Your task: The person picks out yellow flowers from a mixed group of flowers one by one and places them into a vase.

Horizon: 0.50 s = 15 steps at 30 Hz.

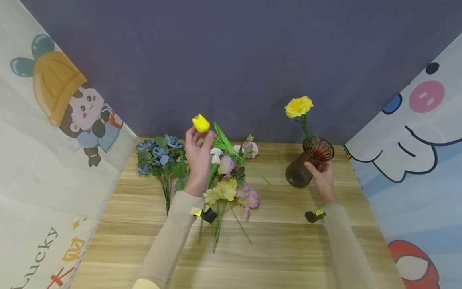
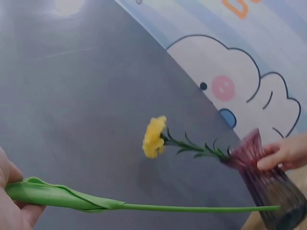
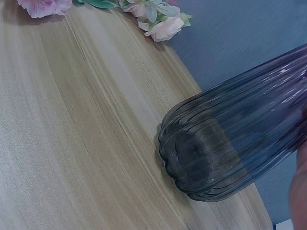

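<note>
My left hand [image 1: 197, 160] pinches a yellow artificial tulip [image 1: 200, 123] just below its bloom, above the loose flowers. In the left wrist view its green leaf [image 2: 72, 195] and thin stem [image 2: 192, 208] extend rightward, the stem's end overlapping the vase. With my right hand [image 1: 325, 180] I grip the ribbed glass vase [image 1: 296, 170] near its neck. The vase leans to one side, its base low at the tabletop in the right wrist view. A yellow carnation [image 1: 298, 106] stands in it, bloom well above the rim.
Blue roses [image 1: 159, 152] lie at the table's left. Mixed flowers, among them a yellow bloom [image 1: 221, 190], a purple bloom [image 1: 248, 196] and pale pink roses [image 3: 165, 28], lie in the middle, stems toward me. A dark back wall [image 1: 231, 72] and printed side panels enclose the wooden table [image 1: 274, 249].
</note>
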### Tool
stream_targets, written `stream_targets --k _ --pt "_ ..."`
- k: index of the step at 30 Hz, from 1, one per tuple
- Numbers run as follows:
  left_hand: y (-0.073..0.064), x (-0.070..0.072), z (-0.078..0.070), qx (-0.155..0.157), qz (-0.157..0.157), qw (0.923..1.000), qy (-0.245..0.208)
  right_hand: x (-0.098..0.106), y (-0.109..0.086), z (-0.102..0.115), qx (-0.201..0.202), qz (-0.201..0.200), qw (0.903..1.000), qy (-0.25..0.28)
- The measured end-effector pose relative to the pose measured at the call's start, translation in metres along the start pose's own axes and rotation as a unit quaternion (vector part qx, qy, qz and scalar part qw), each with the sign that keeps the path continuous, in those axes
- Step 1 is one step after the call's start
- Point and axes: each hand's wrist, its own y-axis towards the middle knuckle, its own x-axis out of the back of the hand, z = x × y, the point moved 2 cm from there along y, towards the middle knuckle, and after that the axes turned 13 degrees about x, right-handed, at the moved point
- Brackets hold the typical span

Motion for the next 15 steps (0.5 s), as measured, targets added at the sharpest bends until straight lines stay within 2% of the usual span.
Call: stream_targets --k 5,7,12,15 --pt "0.0 -0.013 -0.006 -0.013 0.017 0.9987 -0.045 -0.001 -0.001 0.004 -0.002 0.004 1.0 -0.006" --pt "0.001 -0.019 -0.009 -0.015 0.019 0.9978 -0.061 0.001 0.001 -0.002 -0.006 0.003 0.9999 -0.011" --pt "0.002 -0.035 -0.017 -0.008 0.019 0.9937 -0.111 0.003 0.002 -0.005 -0.008 0.004 0.9999 -0.009" --pt "0.001 -0.045 -0.022 -0.013 0.026 0.9921 -0.122 -0.001 -0.001 0.004 0.0 0.009 0.9999 -0.005"
